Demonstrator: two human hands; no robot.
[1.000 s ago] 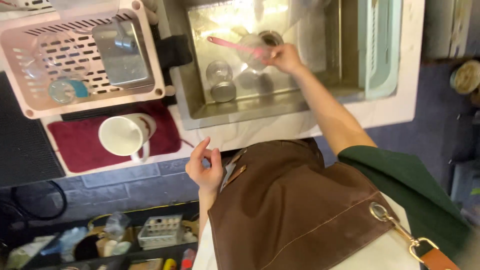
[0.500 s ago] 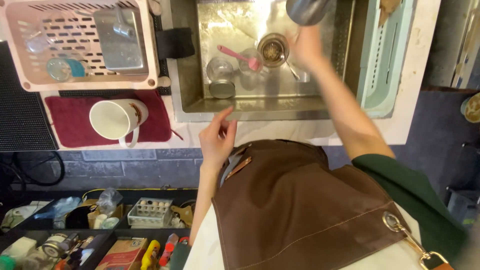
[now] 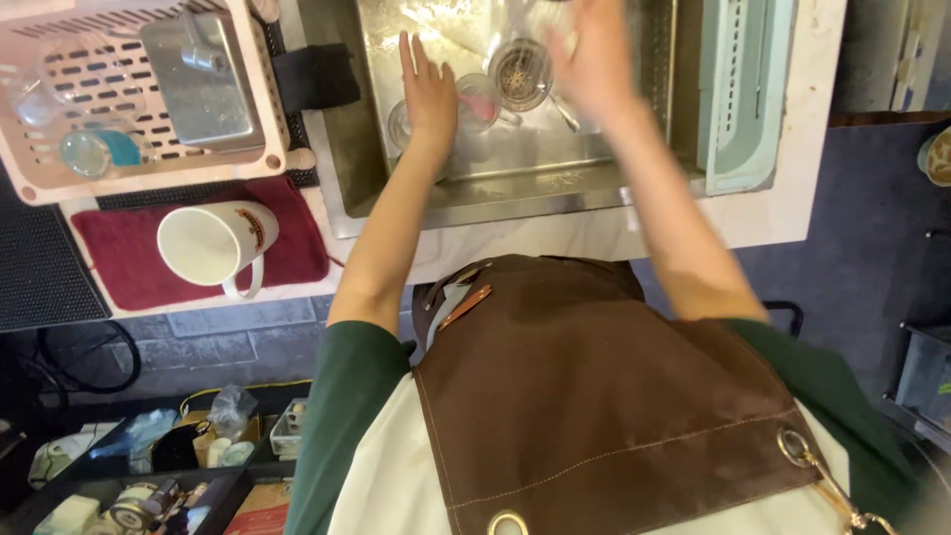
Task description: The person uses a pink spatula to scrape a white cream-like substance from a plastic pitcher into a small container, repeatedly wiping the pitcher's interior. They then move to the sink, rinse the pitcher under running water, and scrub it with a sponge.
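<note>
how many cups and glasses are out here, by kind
white mug on the red mat: 1
clear glasses in the sink by the left hand: 2
clear glasses in the pink rack: 2
total: 5

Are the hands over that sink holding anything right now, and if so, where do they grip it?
The left hand is open with fingers spread, holding nothing, above a glass in the sink. The right hand is too blurred to tell.
</note>
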